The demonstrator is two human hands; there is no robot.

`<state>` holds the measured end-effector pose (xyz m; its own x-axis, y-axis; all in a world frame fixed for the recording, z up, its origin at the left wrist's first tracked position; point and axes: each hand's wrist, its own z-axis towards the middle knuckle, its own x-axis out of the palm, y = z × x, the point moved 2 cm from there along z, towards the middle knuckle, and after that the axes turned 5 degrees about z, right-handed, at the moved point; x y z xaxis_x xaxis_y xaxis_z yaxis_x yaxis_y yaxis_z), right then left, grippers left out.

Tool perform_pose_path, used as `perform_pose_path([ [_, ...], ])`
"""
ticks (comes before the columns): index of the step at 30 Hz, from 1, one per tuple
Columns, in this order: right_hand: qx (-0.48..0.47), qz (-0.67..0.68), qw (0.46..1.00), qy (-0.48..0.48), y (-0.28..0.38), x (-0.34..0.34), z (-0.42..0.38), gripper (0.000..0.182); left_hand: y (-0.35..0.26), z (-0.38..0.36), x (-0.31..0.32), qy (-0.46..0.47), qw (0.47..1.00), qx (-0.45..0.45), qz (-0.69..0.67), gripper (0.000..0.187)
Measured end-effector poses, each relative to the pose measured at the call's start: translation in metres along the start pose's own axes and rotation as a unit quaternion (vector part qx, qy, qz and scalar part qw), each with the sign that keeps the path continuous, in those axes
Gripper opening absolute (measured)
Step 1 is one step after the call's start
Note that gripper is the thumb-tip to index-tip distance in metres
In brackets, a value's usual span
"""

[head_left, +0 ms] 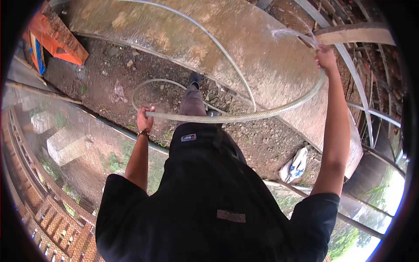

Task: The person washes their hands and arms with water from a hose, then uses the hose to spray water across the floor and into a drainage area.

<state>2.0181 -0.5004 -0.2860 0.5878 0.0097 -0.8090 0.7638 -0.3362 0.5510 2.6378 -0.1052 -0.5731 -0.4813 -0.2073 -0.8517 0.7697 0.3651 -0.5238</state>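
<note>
A pale, braided garden hose (262,114) runs in a curve across my front from one hand to the other. At the upper right my right hand (326,57) is closed round its end, and water (293,33) sprays from there toward the left. Near my hip, my left hand (145,120) grips another stretch of the hose, fingers wrapped round it. From there the hose loops over the ground by my foot. A further length of it lies across the wet concrete slab (144,26).
An orange board (65,41) leans at the upper left. Mesh netting (83,144) on poles runs along the left. A white sack (294,166) lies on the stony soil at the right. A wooden beam (355,35) and metal bars stand beside my right hand.
</note>
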Motion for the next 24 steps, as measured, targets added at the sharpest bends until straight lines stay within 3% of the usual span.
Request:
perform_pose_path([
  [17,0.064,0.004,0.998,-0.011,0.019,0.011,0.05,0.038,-0.004,0.096,0.023,0.054,0.996,0.063,0.041,0.033],
  [24,0.076,0.015,0.996,-0.049,-0.008,-0.002,0.044,0.037,-0.018,0.125,0.024,0.084,0.992,0.086,0.045,0.034],
])
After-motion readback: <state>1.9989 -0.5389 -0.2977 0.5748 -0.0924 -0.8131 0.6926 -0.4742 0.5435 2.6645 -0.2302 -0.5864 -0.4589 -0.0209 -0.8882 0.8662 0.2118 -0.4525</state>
